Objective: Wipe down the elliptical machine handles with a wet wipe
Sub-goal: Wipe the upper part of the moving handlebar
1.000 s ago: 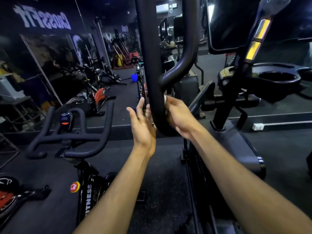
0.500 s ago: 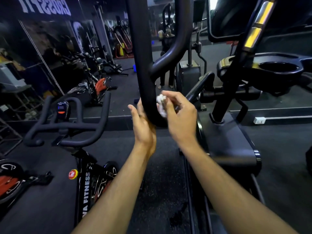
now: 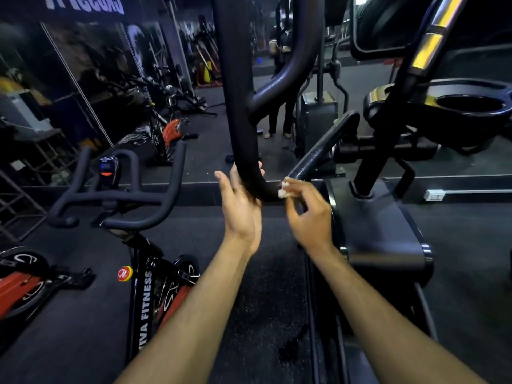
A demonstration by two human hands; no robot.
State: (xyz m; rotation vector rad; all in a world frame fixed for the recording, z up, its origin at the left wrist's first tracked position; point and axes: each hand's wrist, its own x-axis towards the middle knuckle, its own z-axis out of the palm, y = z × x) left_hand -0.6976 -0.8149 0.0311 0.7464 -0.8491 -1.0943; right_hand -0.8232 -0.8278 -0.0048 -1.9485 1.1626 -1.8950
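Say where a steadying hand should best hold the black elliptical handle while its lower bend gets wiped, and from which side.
Probably the straight upright stretch of the handle just above the curve, taken from its left. The left hand already cups that side, and the right hand pinches the wet wipe against the right of the bend, so that side must stay free. The tube is round and suits a wrap grip.

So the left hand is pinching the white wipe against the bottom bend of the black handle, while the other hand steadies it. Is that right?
Not quite. The head view shows the right hand pinching the white wipe against the bottom bend of the black handle; the left hand steadies it.
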